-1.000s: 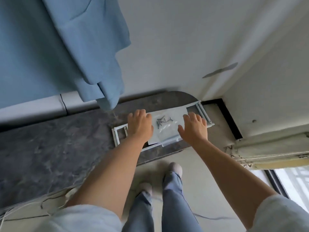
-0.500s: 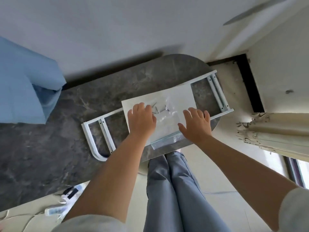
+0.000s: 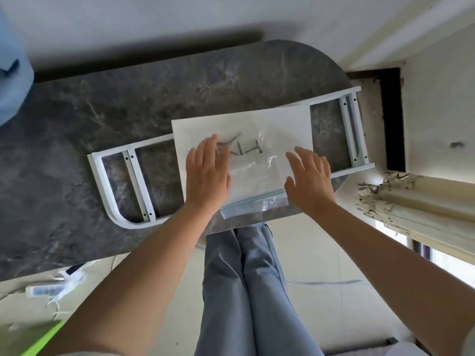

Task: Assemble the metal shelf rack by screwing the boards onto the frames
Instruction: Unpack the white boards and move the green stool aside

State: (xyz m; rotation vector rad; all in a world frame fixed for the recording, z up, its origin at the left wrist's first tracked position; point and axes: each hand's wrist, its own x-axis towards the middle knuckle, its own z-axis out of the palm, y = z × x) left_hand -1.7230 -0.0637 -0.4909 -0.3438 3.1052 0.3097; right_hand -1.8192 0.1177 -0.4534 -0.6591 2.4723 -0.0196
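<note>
Frame [image 3: 133,186] lies flat, long axis left-right, rounded end left.

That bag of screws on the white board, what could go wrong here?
1. The screw bag overhangs the board's near edge; it might slide toward the floor.
2. The frame juts past the table's right end and could tip if the left hand or right hand presses there.

My left hand [image 3: 207,173] and right hand [image 3: 309,179] flattened, fingers straightening over the clear screw bag [image 3: 253,163]. My view dropped closer, so the white frame [image 3: 133,186] showed fully on the table [image 3: 77,119].
</note>
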